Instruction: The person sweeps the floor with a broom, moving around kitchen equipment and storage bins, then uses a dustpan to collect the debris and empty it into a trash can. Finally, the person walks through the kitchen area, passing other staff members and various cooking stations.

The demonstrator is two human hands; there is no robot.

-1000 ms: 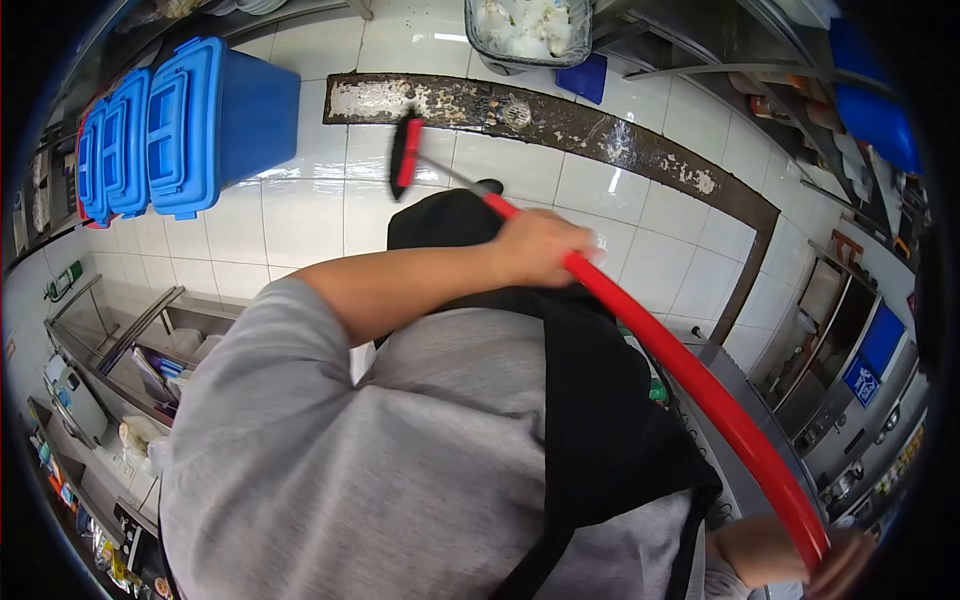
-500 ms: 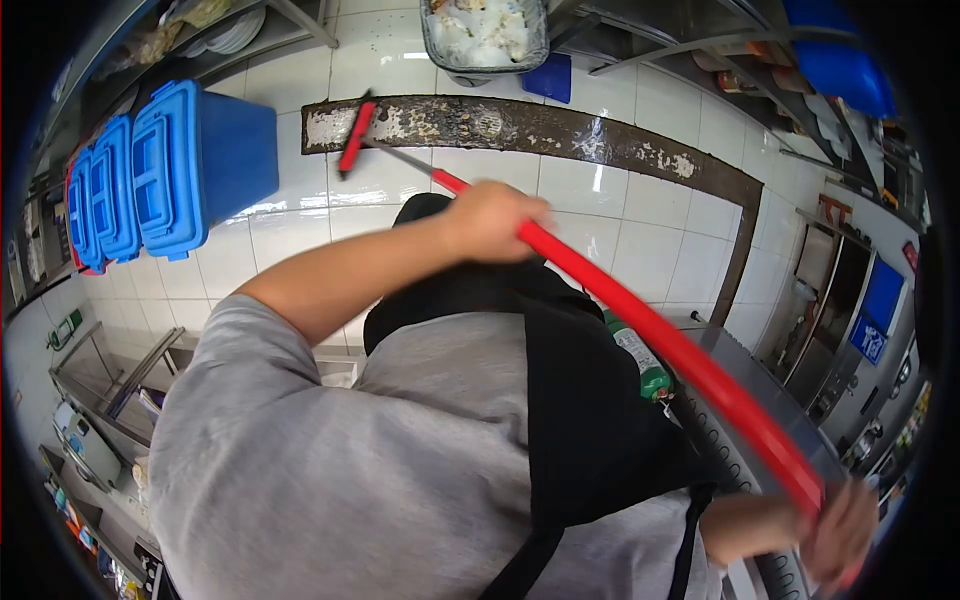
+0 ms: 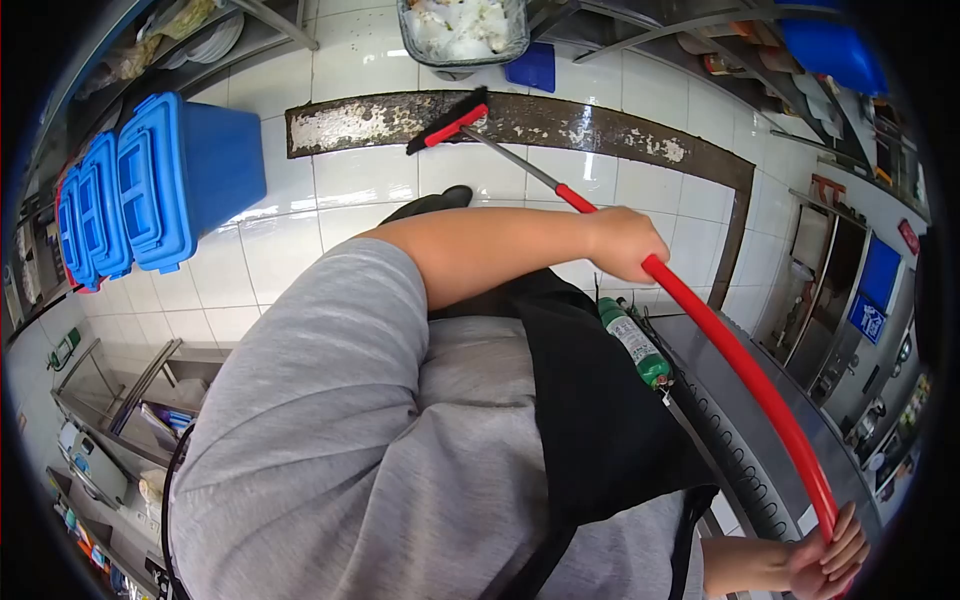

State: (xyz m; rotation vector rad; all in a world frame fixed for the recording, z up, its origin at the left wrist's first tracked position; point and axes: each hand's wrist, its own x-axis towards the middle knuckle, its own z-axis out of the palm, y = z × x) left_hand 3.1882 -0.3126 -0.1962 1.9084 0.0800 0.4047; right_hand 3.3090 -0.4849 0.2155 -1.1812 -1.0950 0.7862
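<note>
A long brush or broom with a red handle [image 3: 735, 350] runs diagonally from the lower right up to the floor. My left hand [image 3: 625, 245] is wrapped round its upper-middle part, with the arm stretched across my body. Near the handle's end at the lower right, my right hand [image 3: 830, 555] closes round the red pole. The red and black brush head [image 3: 450, 122] lies across the dark worn strip [image 3: 370, 122] in the tiled floor, joined to the handle by a grey metal section.
Blue lidded bins [image 3: 215, 165] stand at the left. A lined container of white and mixed waste [image 3: 465, 60] is at the top, beside a blue dustpan-like piece [image 3: 532, 68]. A green cylinder [image 3: 635, 345] and a metal counter [image 3: 760, 400] are at the right.
The brush head has swung right along the dark strip and turned to a different angle. My left hand has moved right with the handle; my right hand has shifted slightly down.
</note>
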